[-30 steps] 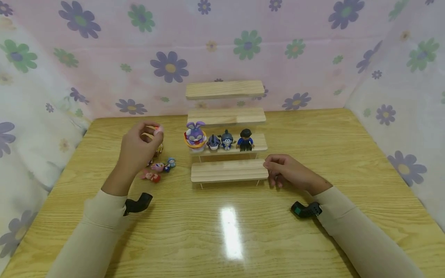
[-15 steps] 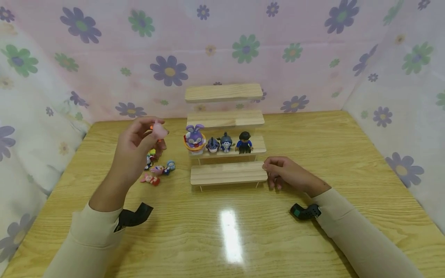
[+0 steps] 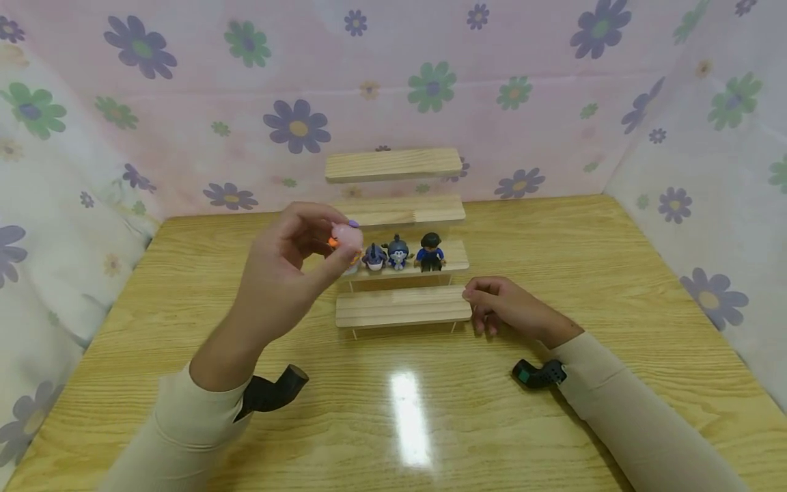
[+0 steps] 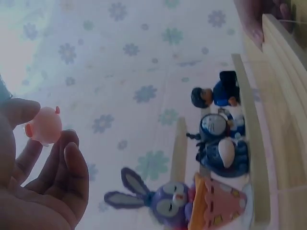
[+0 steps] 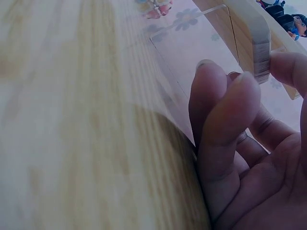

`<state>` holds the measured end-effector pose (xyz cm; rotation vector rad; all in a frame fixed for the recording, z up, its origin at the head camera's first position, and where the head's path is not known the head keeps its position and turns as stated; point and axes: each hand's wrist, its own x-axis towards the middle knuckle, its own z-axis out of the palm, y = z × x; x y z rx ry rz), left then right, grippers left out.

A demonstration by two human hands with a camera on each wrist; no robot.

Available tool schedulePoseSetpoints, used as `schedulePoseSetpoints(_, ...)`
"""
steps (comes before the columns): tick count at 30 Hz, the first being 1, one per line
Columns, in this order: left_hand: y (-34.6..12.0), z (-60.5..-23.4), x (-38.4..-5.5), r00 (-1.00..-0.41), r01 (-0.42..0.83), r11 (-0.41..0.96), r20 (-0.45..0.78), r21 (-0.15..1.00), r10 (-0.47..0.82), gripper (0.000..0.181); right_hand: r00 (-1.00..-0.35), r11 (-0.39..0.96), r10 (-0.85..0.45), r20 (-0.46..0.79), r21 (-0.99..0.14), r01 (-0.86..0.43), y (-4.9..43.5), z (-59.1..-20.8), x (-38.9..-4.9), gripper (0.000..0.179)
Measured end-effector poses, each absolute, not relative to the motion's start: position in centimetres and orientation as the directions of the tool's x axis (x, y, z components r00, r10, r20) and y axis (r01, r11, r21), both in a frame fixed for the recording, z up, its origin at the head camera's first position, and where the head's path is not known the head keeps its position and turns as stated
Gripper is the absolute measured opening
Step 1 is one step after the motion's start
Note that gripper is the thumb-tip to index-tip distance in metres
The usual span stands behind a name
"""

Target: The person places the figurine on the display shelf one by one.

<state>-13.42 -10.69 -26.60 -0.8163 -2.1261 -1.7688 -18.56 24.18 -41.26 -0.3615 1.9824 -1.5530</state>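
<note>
My left hand [image 3: 279, 280] pinches a small pale pink toy figure [image 3: 348, 236] with a rounded body and orange bits. It is held in the air before the left end of the second-lowest tier. In the left wrist view the pink figure [image 4: 46, 125] sits between thumb and fingertips. A purple rabbit figure [image 4: 168, 206] in a cup stands on that tier, mostly hidden in the head view. Beside it stand two dark blue figures [image 3: 374, 257] [image 3: 398, 253] and a black-haired figure [image 3: 431, 253]. My right hand [image 3: 513, 307] grips the right end of the lowest shelf [image 3: 402, 307].
Above are two further wooden tiers [image 3: 393, 165] [image 3: 418, 210] of the stepped display rack. It stands on a wood-grain table [image 3: 479, 424] before a flowered cloth [image 3: 369, 55]. Black wrist devices [image 3: 277, 389] [image 3: 538, 374] sit at both cuffs.
My left hand has lifted the pink figure from the group of toys at the left and carried it right, toward the rack. The right hand has stayed at the shelf's end.
</note>
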Motion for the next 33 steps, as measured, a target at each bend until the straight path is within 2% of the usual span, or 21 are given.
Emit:
schedulePoseSetpoints(14, -4.2, -26.0, -14.1, -0.831, 0.511, 0.288, 0.38, 0.81, 0.406, 0.02, -0.793, 0.295, -0.549, -0.264, -0.949, 0.112, 24.2, -41.3, -18.6, 0.031)
schedulePoseSetpoints(23, -1.9, -26.2, -15.3, -0.798, 0.578, 0.349, 0.419, 0.738, 0.434, 0.027, -0.792, 0.301, -0.544, -0.278, -0.945, 0.126, 24.1, -41.4, -18.5, 0.034)
schedulePoseSetpoints(33, -0.4, -26.3, -16.4, -0.831, 0.509, 0.392, 0.32, 0.766, 0.455, 0.024, -0.789, 0.292, -0.551, -0.271, -0.949, 0.122, 24.4, -41.2, -18.6, 0.033)
